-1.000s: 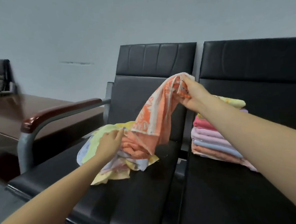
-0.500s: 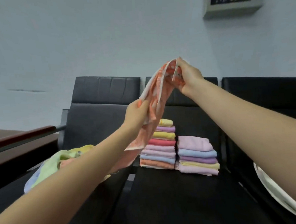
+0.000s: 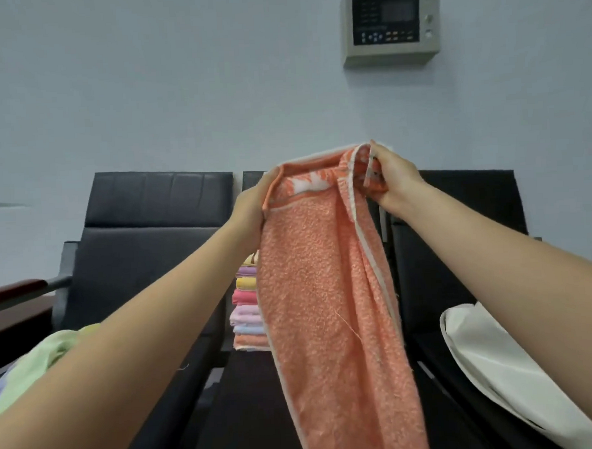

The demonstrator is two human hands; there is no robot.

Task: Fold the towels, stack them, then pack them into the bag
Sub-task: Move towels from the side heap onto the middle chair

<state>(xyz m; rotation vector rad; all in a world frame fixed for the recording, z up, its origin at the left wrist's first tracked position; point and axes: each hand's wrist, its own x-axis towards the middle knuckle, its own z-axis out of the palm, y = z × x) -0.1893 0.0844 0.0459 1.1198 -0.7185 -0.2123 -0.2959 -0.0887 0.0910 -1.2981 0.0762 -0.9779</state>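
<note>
An orange towel (image 3: 329,291) hangs lengthwise in front of me, held up by its top edge. My left hand (image 3: 252,206) grips its left top corner and my right hand (image 3: 393,181) pinches the bunched right top corner. Behind the towel, a stack of folded towels (image 3: 246,312) in pink, yellow, purple and blue sits on the middle black seat, mostly hidden. A loose pile of unfolded towels (image 3: 51,350), green on top, lies on the left seat under my left forearm. A white bag (image 3: 508,367) rests on the right seat.
Three black padded chairs (image 3: 144,232) stand in a row against a pale wall. A dark red armrest (image 3: 13,290) and a wooden table are at the far left. A grey control panel (image 3: 392,25) hangs on the wall above.
The orange towel was lifted off the pile on the left seat and raised in front of me. My left hand moved up to its top edge, and the towel now hangs spread between both hands.
</note>
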